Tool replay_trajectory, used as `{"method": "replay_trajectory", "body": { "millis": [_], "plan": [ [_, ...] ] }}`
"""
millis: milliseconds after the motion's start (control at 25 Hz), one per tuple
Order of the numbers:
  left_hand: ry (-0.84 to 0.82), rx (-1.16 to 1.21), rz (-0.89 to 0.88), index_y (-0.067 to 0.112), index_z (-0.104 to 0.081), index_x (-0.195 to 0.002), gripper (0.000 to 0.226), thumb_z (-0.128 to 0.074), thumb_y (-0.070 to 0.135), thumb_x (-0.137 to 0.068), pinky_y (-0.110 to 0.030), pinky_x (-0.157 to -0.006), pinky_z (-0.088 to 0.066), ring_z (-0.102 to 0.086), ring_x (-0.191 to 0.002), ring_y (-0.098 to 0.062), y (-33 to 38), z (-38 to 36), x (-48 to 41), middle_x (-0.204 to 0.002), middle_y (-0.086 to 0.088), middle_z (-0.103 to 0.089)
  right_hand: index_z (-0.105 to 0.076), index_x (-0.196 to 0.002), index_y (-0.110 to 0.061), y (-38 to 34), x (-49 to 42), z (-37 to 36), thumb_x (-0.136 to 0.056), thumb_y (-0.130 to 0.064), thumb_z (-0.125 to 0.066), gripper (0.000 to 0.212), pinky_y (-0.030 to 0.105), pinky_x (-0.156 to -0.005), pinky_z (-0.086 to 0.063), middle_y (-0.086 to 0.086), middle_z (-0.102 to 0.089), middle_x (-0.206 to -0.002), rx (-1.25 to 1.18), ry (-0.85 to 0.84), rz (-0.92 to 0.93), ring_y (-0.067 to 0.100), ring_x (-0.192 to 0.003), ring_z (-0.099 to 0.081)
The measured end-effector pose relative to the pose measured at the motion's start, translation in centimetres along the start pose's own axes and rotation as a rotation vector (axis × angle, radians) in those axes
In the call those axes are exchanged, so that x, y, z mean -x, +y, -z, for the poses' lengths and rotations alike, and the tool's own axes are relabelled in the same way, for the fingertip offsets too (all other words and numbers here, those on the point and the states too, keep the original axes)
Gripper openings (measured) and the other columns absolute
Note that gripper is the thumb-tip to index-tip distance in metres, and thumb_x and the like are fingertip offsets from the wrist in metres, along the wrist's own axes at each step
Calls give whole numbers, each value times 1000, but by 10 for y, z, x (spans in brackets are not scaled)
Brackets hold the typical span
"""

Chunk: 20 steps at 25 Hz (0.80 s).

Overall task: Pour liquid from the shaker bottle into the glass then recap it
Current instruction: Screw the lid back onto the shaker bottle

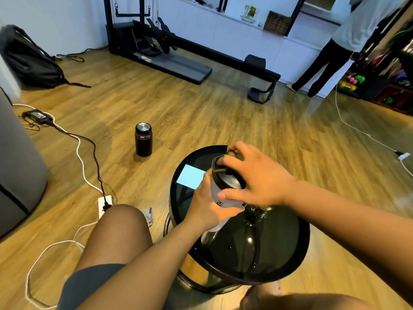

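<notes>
- We see a round worktop [290,260] of dark, glossy glass with a thin black rim, on a bent black tube frame over a wood-plank floor [201,113].
- The shaker bottle [223,193] has a pale, smooth, cylindrical body with a dark grey lid [225,175] and an olive-coloured flip cap; it stands or is held over the middle of the worktop, tilted away from us.
- Our left hand [205,204] wraps the bottle's body from the left, fingers closed round it.
- Our right hand [252,175] lies over the lid from the right, fingers spread and curled on the top, thumb against the body.
- Just right of the bottle, under the right wrist, a clear glass [254,211] shows only partly; we cannot tell its fill.
- A pale blue rectangle [190,176] shows on the worktop's far left part, beside the left hand.
- The near half of the worktop is bare; its rim lies close to our knees.
- A black cylindrical flask [143,139] with a metal top stands on the floor, well apart to the left.
</notes>
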<state>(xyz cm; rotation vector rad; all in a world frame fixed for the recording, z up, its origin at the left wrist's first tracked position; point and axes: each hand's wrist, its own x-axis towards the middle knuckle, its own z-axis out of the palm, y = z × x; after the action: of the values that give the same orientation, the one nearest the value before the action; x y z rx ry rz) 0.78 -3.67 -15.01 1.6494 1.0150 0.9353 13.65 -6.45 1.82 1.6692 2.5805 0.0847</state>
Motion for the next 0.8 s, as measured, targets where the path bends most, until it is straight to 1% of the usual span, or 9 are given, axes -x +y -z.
{"method": "replay_trajectory", "body": {
  "millis": [80, 160, 200, 280, 400, 520, 600, 720, 800],
  "plan": [
    [-8, 23, -2, 47, -35, -134, 98, -90, 62, -55, -11, -90, -44, -58, -119, 5, -4, -2, 1, -127, 25, -57, -52, -145, -28, 6, -11, 13, -78, -85, -51, 88, 46, -99, -49, 7, -53, -141, -76, 49, -53, 30, -124, -54],
    [-3, 24, 2, 41, -35, -143, 108, -91, 63, -54, -11, -95, -45, -55, -121, 7, -7, -3, 1, -130, 26, -55, -45, -151, -33, 7, -14, 13, -77, -88, -45, 93, 46, -103, -48, 2, -52, -147, -122, 99, -138, 27, -133, -51],
    [2, 27, 1, 43, -35, -141, 107, -90, 64, -52, -11, -94, -47, -56, -119, 8, -8, -4, 0, -128, 26, -56, -43, -152, -35, 3, -13, 6, -76, -89, -45, 93, 43, -101, -48, -1, -53, -148, -140, 68, -179, 26, -133, -53],
    [0, 42, 16, 48, -36, -138, 104, -91, 63, -51, -10, -90, -47, -58, -117, 8, -10, -5, -2, -124, 25, -61, -46, -148, -39, -2, -8, -12, -70, -91, -43, 93, 36, -88, -46, -8, -59, -144, -121, 57, -229, 24, -126, -60],
    [-1, 54, 43, 41, -37, -140, 107, -92, 62, -51, -19, -95, -49, -59, -120, 3, -11, -5, -1, -128, 24, -59, -52, -141, -40, 3, -12, -20, -71, -93, -28, 91, 34, -80, -40, -12, -62, -140, -96, 139, -246, 23, -121, -63],
    [0, 21, 25, 53, -34, -135, 103, -91, 64, -50, -6, -85, -46, -53, -117, 18, -9, -3, 0, -124, 39, -53, -60, -136, -35, 7, -15, -13, -79, -87, -27, 84, 36, -85, -48, -11, -67, -135, -149, 116, -182, 22, -121, -63],
    [3, -5, -3, 61, -24, -132, 106, -91, 64, -50, 3, -83, -41, -47, -115, 27, -6, 0, -1, -121, 51, -45, -67, -127, -29, 12, -18, 5, -83, -83, -36, 76, 42, -88, -54, -3, -72, -121, -252, 145, -110, 25, -111, -67],
    [-1, -35, -13, 67, -20, -133, 108, -89, 63, -50, 5, -84, -40, -46, -120, 24, -4, 2, -3, -126, 41, -47, -70, -117, -35, 35, -25, 46, -80, -84, -47, 66, 50, -88, -57, -6, -74, -110, -300, 332, -121, 21, -101, -68],
    [6, -37, -15, 79, -16, -129, 108, -89, 62, -51, 5, -85, -40, -47, -122, 22, -4, 2, -2, -128, 38, -48, -70, -118, -36, 42, -25, 51, -77, -85, -48, 68, 52, -89, -56, -6, -74, -111, -284, 307, -135, 21, -102, -68]
  ]
}}
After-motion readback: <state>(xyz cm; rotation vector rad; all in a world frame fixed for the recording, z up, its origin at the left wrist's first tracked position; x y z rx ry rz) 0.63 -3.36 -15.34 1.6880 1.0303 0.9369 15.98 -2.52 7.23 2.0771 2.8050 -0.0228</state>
